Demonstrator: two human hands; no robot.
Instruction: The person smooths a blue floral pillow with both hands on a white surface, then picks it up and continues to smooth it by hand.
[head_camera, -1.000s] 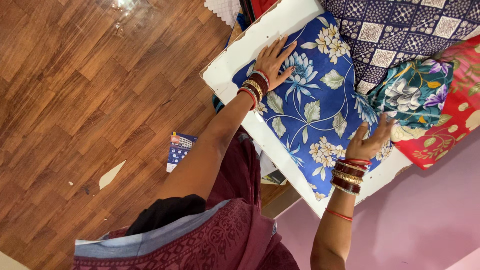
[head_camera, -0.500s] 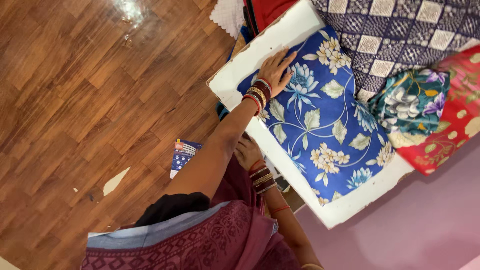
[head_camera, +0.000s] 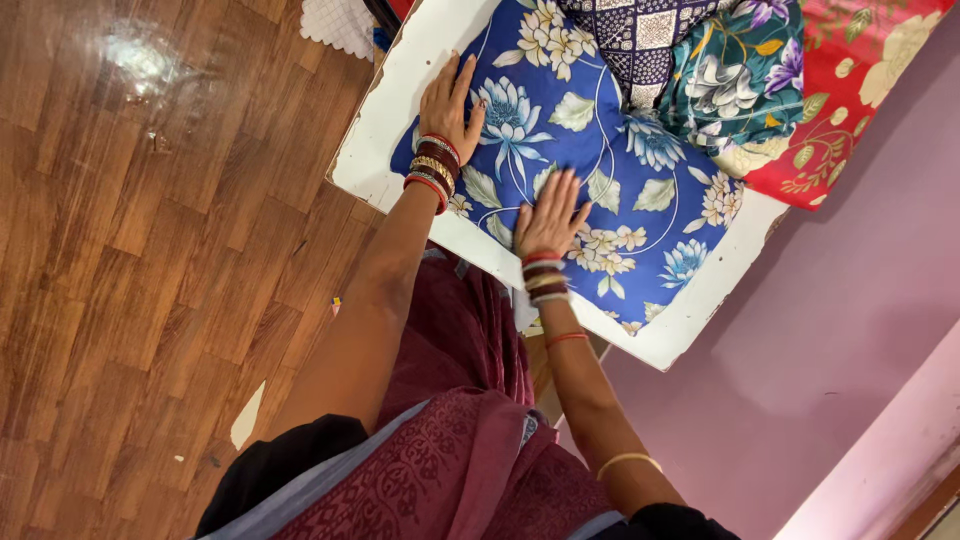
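A blue cloth with white and pale flowers (head_camera: 610, 140) lies spread over a white table top (head_camera: 400, 110). My left hand (head_camera: 447, 105) rests flat on the cloth's left end, fingers apart, with red and gold bangles on the wrist. Flat on the cloth near the table's front edge, fingers spread, lies my right hand (head_camera: 551, 215). Neither hand holds anything.
A dark blue patterned cloth (head_camera: 640, 35), a teal flowered cloth (head_camera: 730, 80) and a red flowered cloth (head_camera: 850, 90) are heaped at the table's far end. A wooden floor (head_camera: 150, 250) lies to the left, a pink wall (head_camera: 830, 340) to the right.
My right hand has come up from below the table edge and now lies flat on the blue cloth. The left hand stays pressed on the cloth. The view has swung round.
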